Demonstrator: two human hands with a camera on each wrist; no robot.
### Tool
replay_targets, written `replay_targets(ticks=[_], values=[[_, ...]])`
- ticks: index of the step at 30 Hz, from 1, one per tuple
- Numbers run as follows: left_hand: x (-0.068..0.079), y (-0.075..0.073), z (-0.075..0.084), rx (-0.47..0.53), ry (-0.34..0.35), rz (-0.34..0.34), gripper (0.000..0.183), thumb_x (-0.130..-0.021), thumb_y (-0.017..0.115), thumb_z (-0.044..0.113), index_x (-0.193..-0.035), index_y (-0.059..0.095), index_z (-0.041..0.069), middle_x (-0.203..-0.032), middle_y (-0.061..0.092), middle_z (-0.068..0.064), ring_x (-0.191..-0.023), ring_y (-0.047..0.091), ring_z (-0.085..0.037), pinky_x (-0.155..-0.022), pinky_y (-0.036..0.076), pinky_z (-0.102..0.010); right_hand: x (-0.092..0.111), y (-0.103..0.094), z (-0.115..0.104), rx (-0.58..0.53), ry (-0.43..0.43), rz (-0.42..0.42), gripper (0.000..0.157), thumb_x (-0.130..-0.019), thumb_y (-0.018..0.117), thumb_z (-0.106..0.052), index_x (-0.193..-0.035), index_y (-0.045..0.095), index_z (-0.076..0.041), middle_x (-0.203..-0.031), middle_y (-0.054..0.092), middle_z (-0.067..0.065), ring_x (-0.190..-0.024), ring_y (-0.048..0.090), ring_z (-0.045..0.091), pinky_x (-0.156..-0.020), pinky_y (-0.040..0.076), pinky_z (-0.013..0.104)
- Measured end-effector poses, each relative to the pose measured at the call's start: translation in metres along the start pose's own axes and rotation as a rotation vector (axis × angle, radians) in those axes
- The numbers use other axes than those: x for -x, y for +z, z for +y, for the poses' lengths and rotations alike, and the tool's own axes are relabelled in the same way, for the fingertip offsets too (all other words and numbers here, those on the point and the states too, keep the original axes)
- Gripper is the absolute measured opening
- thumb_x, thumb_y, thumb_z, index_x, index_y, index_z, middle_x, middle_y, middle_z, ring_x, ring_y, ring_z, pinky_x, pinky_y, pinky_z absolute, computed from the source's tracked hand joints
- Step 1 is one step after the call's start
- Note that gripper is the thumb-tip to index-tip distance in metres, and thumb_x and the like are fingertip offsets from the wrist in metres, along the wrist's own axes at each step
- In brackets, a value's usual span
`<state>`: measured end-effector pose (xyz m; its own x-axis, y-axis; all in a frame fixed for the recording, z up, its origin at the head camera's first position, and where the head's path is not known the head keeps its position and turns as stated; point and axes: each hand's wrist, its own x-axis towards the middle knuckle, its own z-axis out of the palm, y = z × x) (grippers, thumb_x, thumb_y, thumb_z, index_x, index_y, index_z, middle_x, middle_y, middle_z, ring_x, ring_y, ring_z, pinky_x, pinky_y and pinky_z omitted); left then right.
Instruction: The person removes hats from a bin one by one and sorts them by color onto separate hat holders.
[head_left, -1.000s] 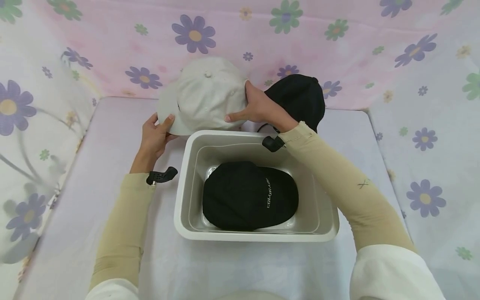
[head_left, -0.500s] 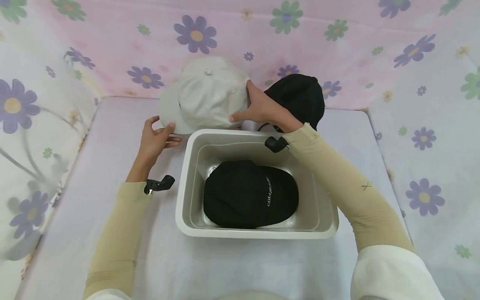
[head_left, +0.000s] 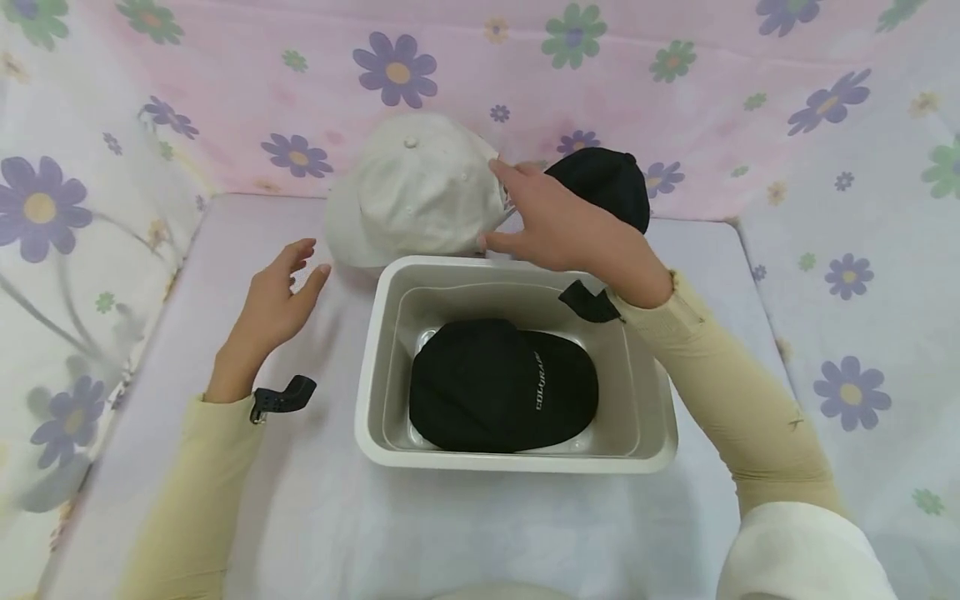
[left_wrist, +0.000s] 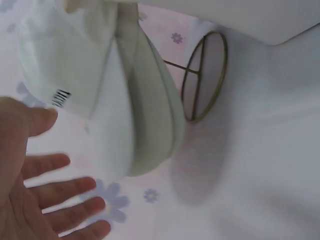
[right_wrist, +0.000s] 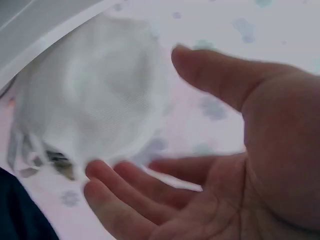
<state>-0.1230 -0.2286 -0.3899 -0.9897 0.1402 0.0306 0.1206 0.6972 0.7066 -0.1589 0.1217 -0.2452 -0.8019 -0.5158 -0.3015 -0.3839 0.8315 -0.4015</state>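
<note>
A white baseball cap (head_left: 420, 192) sits behind the bin, its brim to the left. In the left wrist view its brim (left_wrist: 112, 125) lies over another pale brim, above a round wire stand base (left_wrist: 198, 73). My left hand (head_left: 270, 304) is left of the brim, fingers spread and holding nothing. My right hand (head_left: 562, 221) is at the cap's strap side, thumb and fingers apart; the right wrist view shows a gap between them and the cap. A black cap (head_left: 480, 387) with white lettering lies in the grey plastic bin (head_left: 517, 465).
Behind my right hand is a second black cap (head_left: 607, 183), partly hidden by it. The bin stands in front of both rear caps. Flowered cloth walls (head_left: 465, 50) close off the table (head_left: 300, 500) at the back and sides.
Both hands have let go of the white cap. My left hand has drawn back left and toward me; my right hand has moved off to the right. The white cap has stayed about in place.
</note>
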Motion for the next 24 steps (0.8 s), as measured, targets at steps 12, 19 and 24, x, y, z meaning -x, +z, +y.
replay_targets(ticks=[12,19,24], values=[[0.047,0.002,0.054,-0.19,0.318,-0.216,0.061,-0.108,0.05,0.032,-0.16,0.03,0.008,-0.168,0.023,-0.015,-0.156,0.011,-0.04,-0.123,0.01,-0.063,0.053,0.054,-0.018,0.162,-0.219,-0.266,0.077,-0.099,0.067,-0.039,-0.157,0.034,-0.001,-0.158,0.041,0.013,-0.145,0.04,0.028,-0.12,0.034,0.043],[0.07,0.016,0.077,-0.312,0.328,-0.268,0.062,-0.109,0.043,0.04,-0.164,0.022,0.019,-0.17,0.017,-0.007,-0.158,0.009,-0.033,-0.122,0.011,-0.063,0.033,0.1,-0.008,0.121,-0.276,-0.365,0.087,-0.099,0.066,-0.044,-0.16,0.023,0.0,-0.167,0.024,0.016,-0.155,0.021,0.029,-0.125,0.022,0.042],[0.077,0.025,0.086,-0.385,0.331,-0.254,0.061,-0.11,0.039,0.04,-0.164,0.018,0.022,-0.17,0.018,-0.005,-0.157,0.012,-0.033,-0.123,0.012,-0.063,0.021,0.124,-0.002,0.107,-0.291,-0.391,0.095,-0.097,0.066,-0.051,-0.162,0.017,-0.001,-0.17,0.013,0.015,-0.158,0.011,0.028,-0.127,0.015,0.042]])
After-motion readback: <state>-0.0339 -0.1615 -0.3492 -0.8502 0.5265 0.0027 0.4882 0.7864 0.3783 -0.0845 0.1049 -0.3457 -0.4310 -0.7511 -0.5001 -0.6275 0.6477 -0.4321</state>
